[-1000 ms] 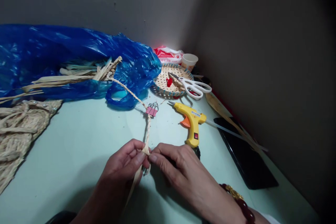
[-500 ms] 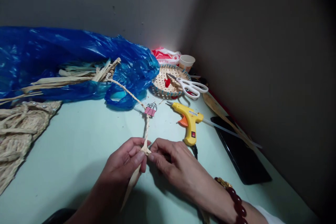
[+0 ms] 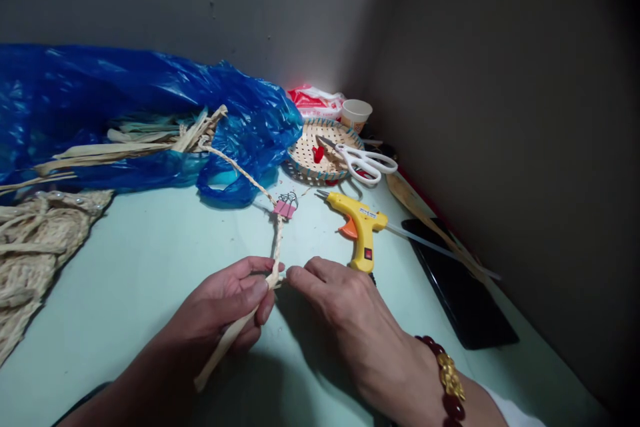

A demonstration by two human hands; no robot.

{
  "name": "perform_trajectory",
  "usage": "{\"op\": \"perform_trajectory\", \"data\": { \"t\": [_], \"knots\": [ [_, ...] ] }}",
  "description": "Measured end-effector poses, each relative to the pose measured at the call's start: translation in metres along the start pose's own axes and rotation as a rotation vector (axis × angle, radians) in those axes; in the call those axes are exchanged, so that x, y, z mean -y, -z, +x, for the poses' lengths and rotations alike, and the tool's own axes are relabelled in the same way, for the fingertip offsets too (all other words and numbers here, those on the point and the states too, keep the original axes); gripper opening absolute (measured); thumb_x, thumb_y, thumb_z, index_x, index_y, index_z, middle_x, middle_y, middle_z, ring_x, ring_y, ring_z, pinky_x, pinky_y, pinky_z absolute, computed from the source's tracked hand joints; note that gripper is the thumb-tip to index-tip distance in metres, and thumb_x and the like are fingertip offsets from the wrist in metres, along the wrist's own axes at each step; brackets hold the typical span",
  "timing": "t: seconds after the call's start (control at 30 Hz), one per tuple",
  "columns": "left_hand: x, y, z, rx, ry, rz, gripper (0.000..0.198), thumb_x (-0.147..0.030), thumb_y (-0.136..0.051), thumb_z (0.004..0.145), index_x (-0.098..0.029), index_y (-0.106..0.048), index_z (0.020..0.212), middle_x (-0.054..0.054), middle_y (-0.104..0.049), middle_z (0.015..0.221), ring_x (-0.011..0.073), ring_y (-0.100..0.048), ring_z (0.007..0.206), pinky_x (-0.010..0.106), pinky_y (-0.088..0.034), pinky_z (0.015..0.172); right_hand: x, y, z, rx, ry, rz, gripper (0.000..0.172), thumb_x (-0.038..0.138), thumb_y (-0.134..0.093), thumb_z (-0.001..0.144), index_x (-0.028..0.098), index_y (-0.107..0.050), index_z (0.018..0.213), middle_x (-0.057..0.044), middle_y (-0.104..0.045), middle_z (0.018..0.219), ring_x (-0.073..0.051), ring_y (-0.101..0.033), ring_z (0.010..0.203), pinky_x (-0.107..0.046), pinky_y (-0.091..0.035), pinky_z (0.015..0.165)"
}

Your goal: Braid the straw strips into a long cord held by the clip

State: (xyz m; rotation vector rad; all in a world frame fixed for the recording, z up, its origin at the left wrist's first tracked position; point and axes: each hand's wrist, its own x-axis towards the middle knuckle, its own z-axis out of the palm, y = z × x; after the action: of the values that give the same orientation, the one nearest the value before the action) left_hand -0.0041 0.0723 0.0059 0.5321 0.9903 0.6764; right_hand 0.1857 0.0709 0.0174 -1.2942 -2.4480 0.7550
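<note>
A thin straw braid (image 3: 279, 238) runs down from a pink binder clip (image 3: 285, 208) toward me. My left hand (image 3: 237, 303) pinches its lower end between thumb and fingers, and a flat loose straw strip (image 3: 220, 351) trails out below the thumb. At the braid's right side, a short straw strand (image 3: 279, 279) sticks out toward my right hand (image 3: 340, 307). That hand is closed, its index fingertip at the strand's tip, and its thumb is mostly hidden. Above the clip, the braid continues up to a straw bundle (image 3: 193, 137).
A yellow glue gun (image 3: 364, 227) lies right of the clip, beside a black phone-like slab (image 3: 460, 293). Behind are white-handled scissors (image 3: 367, 163) on a woven basket (image 3: 305, 150), a paper cup (image 3: 356, 113) and a blue plastic bag (image 3: 125, 80). Woven straw work (image 3: 45, 247) lies left.
My right hand has turned over and lifted slightly, with its thumb now tucked underneath. In my left hand, the loose strip has swung out to the left.
</note>
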Motion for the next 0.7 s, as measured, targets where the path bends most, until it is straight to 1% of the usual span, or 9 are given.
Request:
{"op": "perform_trajectory", "data": {
  "t": [0.1, 0.2, 0.3, 0.4, 0.5, 0.6, 0.7],
  "knots": [
    [0.001, 0.0023, 0.0019, 0.003, -0.005, 0.066, 0.041, -0.037, -0.076, 0.072, -0.016, -0.055, 0.1, -0.003, -0.06, 0.057, -0.0014, -0.021, 0.036, 0.017, -0.01, 0.038, 0.0006, 0.0005, 0.0, 0.003, 0.008, 0.03, 0.044, -0.001, -0.044, 0.075, 0.025, -0.053, 0.11, 0.001, -0.047, 0.075, -0.012, -0.039, 0.059, -0.025, -0.026, 0.053],
    [0.0008, 0.0027, 0.0029, 0.006, -0.03, 0.125, 0.042, -0.037, -0.077, 0.071, -0.016, -0.055, 0.099, -0.003, -0.061, 0.057, -0.0008, -0.025, 0.036, 0.017, -0.01, 0.037, 0.0017, -0.002, 0.001, -0.013, 0.01, 0.017, 0.046, -0.004, -0.043, 0.07, 0.022, -0.055, 0.107, 0.0, -0.049, 0.076, -0.012, -0.04, 0.061, -0.025, -0.028, 0.054],
    [-0.0005, 0.0005, 0.0025, 0.015, -0.043, 0.162, 0.044, -0.037, -0.077, 0.071, -0.015, -0.053, 0.101, -0.003, -0.062, 0.057, -0.0006, -0.028, 0.036, 0.016, -0.012, 0.037, 0.0022, -0.0052, 0.0016, -0.043, 0.031, -0.033, 0.038, -0.002, -0.045, 0.073, 0.021, -0.056, 0.101, 0.0, -0.051, 0.077, -0.013, -0.042, 0.065, -0.026, -0.028, 0.056],
    [-0.001, -0.0012, 0.0018, 0.023, -0.041, 0.171, 0.051, -0.039, -0.077, 0.071, -0.014, -0.05, 0.106, -0.003, -0.062, 0.056, -0.0004, -0.028, 0.036, 0.015, -0.012, 0.036, 0.0012, -0.0075, 0.0014, -0.087, 0.071, -0.122, 0.03, 0.002, -0.048, 0.076, 0.022, -0.055, 0.098, 0.0, -0.052, 0.077, -0.015, -0.041, 0.068, -0.029, -0.025, 0.055],
    [0.0007, -0.0009, 0.002, 0.035, -0.043, 0.16, 0.055, -0.04, -0.078, 0.07, -0.015, -0.048, 0.108, -0.003, -0.062, 0.055, -0.0005, -0.027, 0.035, 0.015, -0.01, 0.036, -0.0005, -0.0077, 0.0011, -0.11, 0.106, -0.192, 0.022, 0.007, -0.05, 0.084, 0.021, -0.054, 0.1, 0.0, -0.053, 0.077, -0.015, -0.041, 0.068, -0.031, -0.022, 0.054],
    [0.0032, -0.0004, 0.0026, 0.037, -0.06, 0.148, 0.054, -0.04, -0.078, 0.07, -0.017, -0.045, 0.107, -0.004, -0.062, 0.054, -0.0012, -0.026, 0.033, 0.015, -0.01, 0.035, -0.0019, -0.0062, 0.0017, -0.102, 0.116, -0.192, 0.013, 0.012, -0.05, 0.091, 0.021, -0.055, 0.099, 0.001, -0.053, 0.074, -0.015, -0.042, 0.067, -0.031, -0.022, 0.053],
    [0.0046, -0.0013, 0.0026, 0.041, -0.063, 0.14, 0.054, -0.041, -0.078, 0.07, -0.017, -0.044, 0.105, -0.004, -0.062, 0.053, -0.0013, -0.026, 0.033, 0.015, -0.011, 0.035, -0.0036, -0.0057, 0.0031, -0.105, 0.113, -0.149, 0.011, 0.012, -0.051, 0.091, 0.021, -0.056, 0.095, 0.002, -0.053, 0.071, -0.014, -0.044, 0.065, -0.029, -0.023, 0.053]
  ]
}}
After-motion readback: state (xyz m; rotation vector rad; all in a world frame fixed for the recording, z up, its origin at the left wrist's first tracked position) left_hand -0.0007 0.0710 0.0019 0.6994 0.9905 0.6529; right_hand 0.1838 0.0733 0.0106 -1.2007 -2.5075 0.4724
